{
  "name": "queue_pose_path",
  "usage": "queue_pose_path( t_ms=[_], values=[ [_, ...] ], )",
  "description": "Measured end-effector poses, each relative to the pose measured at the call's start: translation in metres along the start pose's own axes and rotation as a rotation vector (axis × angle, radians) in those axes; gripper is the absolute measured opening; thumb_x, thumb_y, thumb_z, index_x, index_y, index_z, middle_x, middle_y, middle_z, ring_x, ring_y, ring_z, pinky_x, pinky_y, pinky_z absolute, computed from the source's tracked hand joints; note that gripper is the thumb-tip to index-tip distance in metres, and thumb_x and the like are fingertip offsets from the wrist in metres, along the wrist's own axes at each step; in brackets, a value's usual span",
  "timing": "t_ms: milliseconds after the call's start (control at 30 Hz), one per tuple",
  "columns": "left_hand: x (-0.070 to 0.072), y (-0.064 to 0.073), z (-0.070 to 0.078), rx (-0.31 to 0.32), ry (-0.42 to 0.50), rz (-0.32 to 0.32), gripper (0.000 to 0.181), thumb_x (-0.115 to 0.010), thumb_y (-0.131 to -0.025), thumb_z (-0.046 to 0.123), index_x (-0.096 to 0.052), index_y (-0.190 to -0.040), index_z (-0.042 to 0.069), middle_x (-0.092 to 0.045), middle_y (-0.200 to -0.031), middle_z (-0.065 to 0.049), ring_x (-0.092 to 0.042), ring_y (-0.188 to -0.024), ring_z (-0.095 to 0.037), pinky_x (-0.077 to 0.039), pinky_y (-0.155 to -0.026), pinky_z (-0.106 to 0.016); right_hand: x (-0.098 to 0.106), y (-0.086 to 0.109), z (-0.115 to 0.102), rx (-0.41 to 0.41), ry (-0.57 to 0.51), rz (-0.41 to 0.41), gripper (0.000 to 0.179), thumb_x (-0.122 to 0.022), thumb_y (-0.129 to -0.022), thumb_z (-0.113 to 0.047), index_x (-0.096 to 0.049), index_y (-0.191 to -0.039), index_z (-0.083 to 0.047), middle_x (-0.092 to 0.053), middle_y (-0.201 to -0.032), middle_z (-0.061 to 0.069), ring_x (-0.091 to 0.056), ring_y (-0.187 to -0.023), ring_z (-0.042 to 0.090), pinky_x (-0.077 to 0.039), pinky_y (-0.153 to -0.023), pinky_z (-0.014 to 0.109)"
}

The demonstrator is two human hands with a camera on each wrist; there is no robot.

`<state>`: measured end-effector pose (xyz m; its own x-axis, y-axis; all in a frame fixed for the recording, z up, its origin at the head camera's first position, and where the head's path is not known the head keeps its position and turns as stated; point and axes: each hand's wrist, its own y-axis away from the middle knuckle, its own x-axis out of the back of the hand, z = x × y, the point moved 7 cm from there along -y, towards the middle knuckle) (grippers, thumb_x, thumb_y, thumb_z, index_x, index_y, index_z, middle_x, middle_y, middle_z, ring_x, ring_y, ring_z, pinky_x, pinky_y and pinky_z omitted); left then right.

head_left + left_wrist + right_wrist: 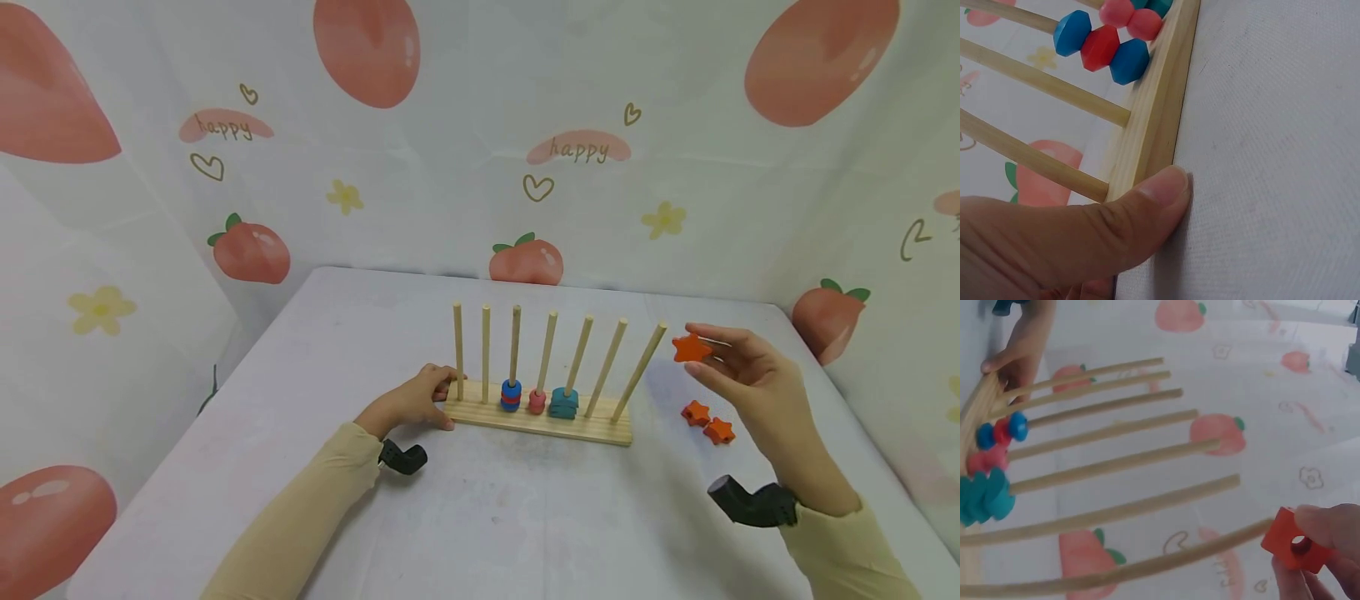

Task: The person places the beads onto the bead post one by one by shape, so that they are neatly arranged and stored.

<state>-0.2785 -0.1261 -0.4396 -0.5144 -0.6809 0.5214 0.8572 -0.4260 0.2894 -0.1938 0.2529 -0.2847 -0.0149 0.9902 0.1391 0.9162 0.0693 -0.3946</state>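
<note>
A wooden board with several upright pegs (538, 423) stands on the table. My left hand (412, 402) grips its left end, the thumb (1147, 200) lying along the front edge. Blue and red beads (511, 396) sit low on the third peg, pink beads (537, 402) on the fourth and teal pieces (564, 403) on the fifth. The other pegs are bare. Between thumb and fingertips, my right hand (757, 383) pinches an orange star bead (691, 348), close to the top of the rightmost peg. Its hole shows in the right wrist view, near that peg's tip (1266, 526).
Two more orange star beads (708, 422) lie on the table right of the board, below my right hand. A white cloth covers the table (480, 517), and a fruit-print curtain (450, 167) hangs behind and at the sides. A black wrist camera (752, 502) sits on the right wrist.
</note>
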Motion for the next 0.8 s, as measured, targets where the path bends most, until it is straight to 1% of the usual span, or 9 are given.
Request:
queue_pose_path(
  t_ms=[100, 200, 333, 500, 600, 633, 800],
  values=[
    [0.0, 0.0, 0.0, -0.001, 0.015, -0.005, 0.079, -0.081, -0.07, -0.008, -0.044, -0.139, 0.006, -0.036, -0.126, -0.016, -0.047, -0.128, -0.033, -0.043, -0.105, -0.041, -0.003, -0.003, -0.009, 0.03, -0.08, 0.012, 0.041, -0.061, -0.086, 0.014, -0.057, -0.126, 0.007, -0.066, -0.118, 0.0, -0.066, -0.099, 0.007, -0.052, -0.083, 0.014],
    [0.0, 0.001, 0.0, -0.001, 0.016, -0.005, 0.079, -0.081, -0.07, -0.007, -0.045, -0.139, 0.006, -0.036, -0.125, -0.016, -0.047, -0.127, -0.033, -0.043, -0.105, -0.041, -0.007, -0.006, -0.017, 0.068, -0.127, 0.019, 0.041, -0.059, -0.086, 0.016, -0.056, -0.126, 0.009, -0.067, -0.117, 0.001, -0.064, -0.103, 0.008, -0.051, -0.085, 0.017],
    [0.001, 0.0, 0.0, 0.001, 0.015, -0.006, 0.08, -0.082, -0.07, -0.007, -0.044, -0.139, 0.006, -0.036, -0.125, -0.016, -0.047, -0.126, -0.032, -0.043, -0.105, -0.041, -0.014, -0.012, -0.028, 0.166, -0.24, 0.022, 0.043, -0.055, -0.084, 0.024, -0.054, -0.125, 0.015, -0.067, -0.118, 0.005, -0.063, -0.108, 0.014, -0.052, -0.087, 0.021],
    [0.001, 0.0, 0.0, 0.003, 0.01, -0.007, 0.08, -0.082, -0.07, -0.006, -0.044, -0.14, 0.006, -0.035, -0.126, -0.016, -0.046, -0.126, -0.032, -0.042, -0.105, -0.041, -0.021, -0.018, -0.038, 0.289, -0.353, 0.044, 0.043, -0.053, -0.081, 0.029, -0.052, -0.123, 0.021, -0.068, -0.115, 0.013, -0.066, -0.105, 0.019, -0.052, -0.089, 0.025],
    [0.001, 0.001, 0.001, 0.004, 0.011, -0.009, 0.08, -0.081, -0.071, -0.006, -0.044, -0.14, 0.006, -0.035, -0.127, -0.016, -0.046, -0.126, -0.032, -0.042, -0.105, -0.041, -0.025, -0.019, -0.04, 0.35, -0.393, 0.051, 0.041, -0.053, -0.08, 0.03, -0.052, -0.12, 0.023, -0.068, -0.113, 0.016, -0.067, -0.102, 0.022, -0.052, -0.089, 0.026],
    [0.0, 0.001, 0.001, 0.004, 0.014, -0.01, 0.079, -0.081, -0.071, -0.006, -0.044, -0.14, 0.006, -0.035, -0.127, -0.016, -0.046, -0.127, -0.032, -0.042, -0.105, -0.041, -0.026, -0.02, -0.041, 0.363, -0.388, 0.06, 0.04, -0.053, -0.08, 0.03, -0.053, -0.119, 0.023, -0.068, -0.113, 0.016, -0.067, -0.101, 0.022, -0.052, -0.089, 0.026],
    [0.0, 0.001, 0.0, 0.008, 0.016, -0.007, 0.079, -0.081, -0.071, -0.006, -0.044, -0.14, 0.006, -0.035, -0.129, -0.017, -0.047, -0.128, -0.033, -0.043, -0.104, -0.041, -0.028, -0.025, -0.041, 0.392, -0.398, 0.103, 0.038, -0.054, -0.079, 0.03, -0.056, -0.117, 0.02, -0.068, -0.111, 0.015, -0.066, -0.102, 0.024, -0.053, -0.088, 0.027]
  ],
)
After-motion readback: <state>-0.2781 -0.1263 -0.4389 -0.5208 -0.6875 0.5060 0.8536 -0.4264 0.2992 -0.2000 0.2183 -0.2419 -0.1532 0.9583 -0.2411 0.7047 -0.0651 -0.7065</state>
